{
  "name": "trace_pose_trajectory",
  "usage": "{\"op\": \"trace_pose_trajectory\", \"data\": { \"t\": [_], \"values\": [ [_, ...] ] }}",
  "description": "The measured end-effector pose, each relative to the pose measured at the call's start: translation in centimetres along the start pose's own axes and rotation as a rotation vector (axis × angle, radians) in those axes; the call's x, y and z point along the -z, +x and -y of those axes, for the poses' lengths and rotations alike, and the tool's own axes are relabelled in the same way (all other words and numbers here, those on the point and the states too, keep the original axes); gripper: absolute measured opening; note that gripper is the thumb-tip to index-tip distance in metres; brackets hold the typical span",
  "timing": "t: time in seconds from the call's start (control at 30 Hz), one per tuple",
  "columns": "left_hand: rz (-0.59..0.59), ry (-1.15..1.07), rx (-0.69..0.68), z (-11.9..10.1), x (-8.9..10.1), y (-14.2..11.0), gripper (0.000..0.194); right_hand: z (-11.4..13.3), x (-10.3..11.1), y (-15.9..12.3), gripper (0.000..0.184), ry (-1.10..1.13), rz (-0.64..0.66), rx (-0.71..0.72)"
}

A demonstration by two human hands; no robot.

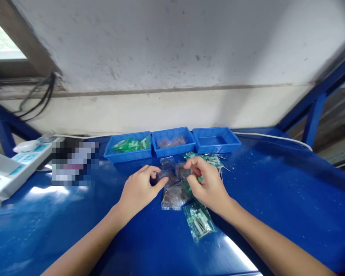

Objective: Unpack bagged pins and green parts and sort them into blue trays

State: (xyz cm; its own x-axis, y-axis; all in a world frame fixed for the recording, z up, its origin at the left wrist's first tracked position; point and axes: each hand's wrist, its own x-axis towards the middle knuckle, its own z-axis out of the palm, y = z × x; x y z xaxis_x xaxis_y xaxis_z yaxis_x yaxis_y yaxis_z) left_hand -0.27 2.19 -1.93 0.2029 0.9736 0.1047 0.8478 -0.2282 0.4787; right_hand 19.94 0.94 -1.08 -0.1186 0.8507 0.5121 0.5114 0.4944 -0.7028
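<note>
My left hand point(140, 187) is over the middle of the blue table, thumb and forefinger apart at the edge of a clear plastic bag point(164, 175). Opposite it, my right hand point(209, 186) has its thumb and forefinger apart too, its other fingers curled. A bit of green shows between those fingers; whether it is held or lies behind them is unclear. Under and between the hands lie several clear bags of small brownish parts, including a front one point(174, 197). Nearer me is a green-tinted bag point(199, 222) with metal pins inside.
Behind the hands stand three blue bins: one with green bags point(128, 156), one with clear bags point(174, 152), one with its floor showing point(217, 149). Loose metal pins point(218, 160) and green bags lie before the right bin. A white power strip point(23, 165) sits at left.
</note>
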Motion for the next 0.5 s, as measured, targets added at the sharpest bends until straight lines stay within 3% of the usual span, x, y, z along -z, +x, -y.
{"op": "trace_pose_trajectory", "data": {
  "t": [0.13, 0.27, 0.4, 0.5],
  "values": [
    [-0.004, -0.159, 0.001, 0.1, 0.2, 0.3, 0.013, 0.2, -0.3, -0.3, 0.022, -0.003, 0.096, 0.017],
    [0.047, -0.573, 0.043, -0.5, 0.8, -0.1, 0.015, 0.3, -0.7, -0.4, 0.01, 0.051, 0.224, -0.095],
    [0.123, -0.92, 0.12, -1.5, 0.9, -0.7, 0.014, 0.5, -1.0, -0.3, 0.023, 0.072, 0.186, -0.2],
    [0.148, -1.043, 0.143, -1.6, 0.7, -0.9, 0.014, 0.5, -0.9, 0.0, 0.016, 0.146, 0.239, -0.237]
  ]
}}
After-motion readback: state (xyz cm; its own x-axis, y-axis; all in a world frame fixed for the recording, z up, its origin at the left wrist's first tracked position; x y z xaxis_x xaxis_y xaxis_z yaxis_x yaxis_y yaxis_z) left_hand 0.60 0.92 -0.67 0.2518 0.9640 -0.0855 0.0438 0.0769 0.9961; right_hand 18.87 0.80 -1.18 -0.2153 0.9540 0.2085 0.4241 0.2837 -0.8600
